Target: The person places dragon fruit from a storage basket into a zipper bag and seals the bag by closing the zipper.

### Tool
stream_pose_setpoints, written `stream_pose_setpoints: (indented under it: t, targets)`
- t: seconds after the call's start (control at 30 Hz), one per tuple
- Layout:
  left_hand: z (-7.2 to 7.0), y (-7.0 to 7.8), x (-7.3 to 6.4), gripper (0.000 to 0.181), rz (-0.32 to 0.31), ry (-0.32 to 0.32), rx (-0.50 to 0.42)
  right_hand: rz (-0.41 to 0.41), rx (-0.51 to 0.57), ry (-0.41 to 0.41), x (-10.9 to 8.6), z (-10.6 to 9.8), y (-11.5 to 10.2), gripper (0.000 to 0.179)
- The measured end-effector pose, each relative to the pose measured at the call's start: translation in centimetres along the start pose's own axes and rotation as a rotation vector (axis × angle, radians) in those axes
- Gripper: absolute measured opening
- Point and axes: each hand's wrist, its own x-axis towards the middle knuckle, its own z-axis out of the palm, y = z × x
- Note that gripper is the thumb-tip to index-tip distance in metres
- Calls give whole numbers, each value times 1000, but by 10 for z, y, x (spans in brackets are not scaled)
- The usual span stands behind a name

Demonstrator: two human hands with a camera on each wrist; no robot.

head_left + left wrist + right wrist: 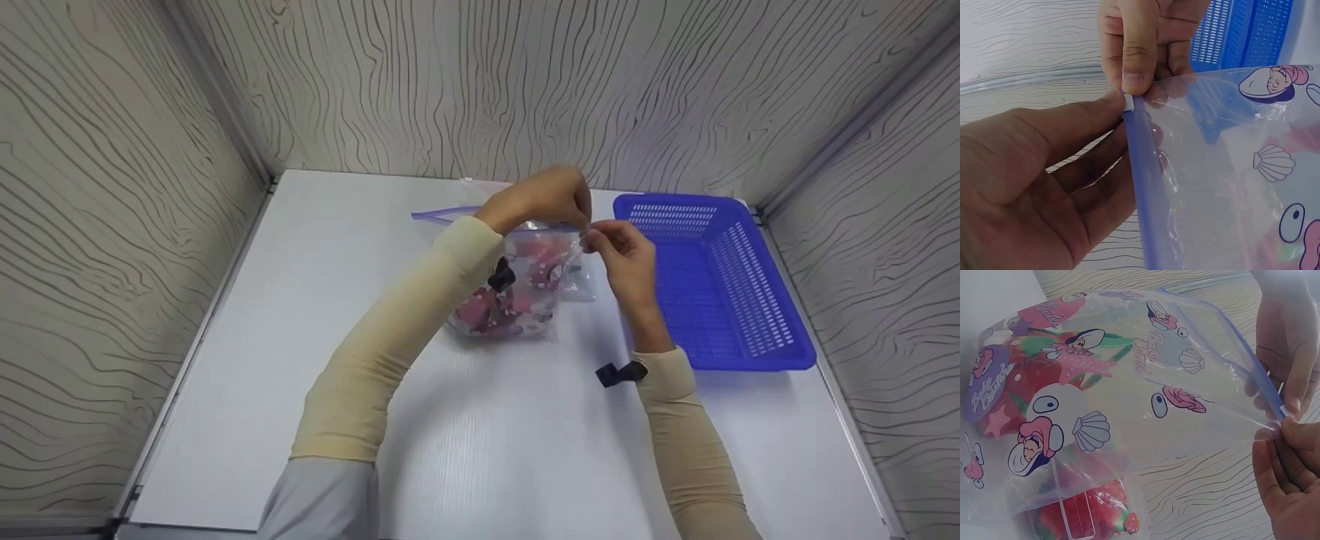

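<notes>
A clear zip bag [510,300] with a purple seal and printed cartoon oysters and shells stands on the table. Red and green contents [1033,377] show through its plastic, their kind unclear. At one end of the seal is a small white slider [1128,103]. My left hand [544,199] pinches the seal at this slider between thumb and fingers. Right beside it, my right hand [630,262] pinches the bag's top corner, thumb over the plastic. The two hands touch or nearly touch. Behind the bag lies a smaller clear packet [1112,509] with red contents.
A blue plastic basket [780,360] with slotted walls stands on the right of the white table [315,300], close to my right hand. Wood-patterned panels [450,90] enclose the table at the back and both sides. A further clear plastic edge [480,184] shows behind the bag.
</notes>
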Motion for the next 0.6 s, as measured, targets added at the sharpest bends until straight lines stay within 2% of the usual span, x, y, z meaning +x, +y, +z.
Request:
stream_pose_setpoints:
  t: [0.2,0.6]
  targets:
    - [0,1,1,19,-11,1,-12,-14,-6,-4,0,-1,0,10]
    - [1,-4,0,17,33,18,-7,-12,-6,-18,0,-2,1,15]
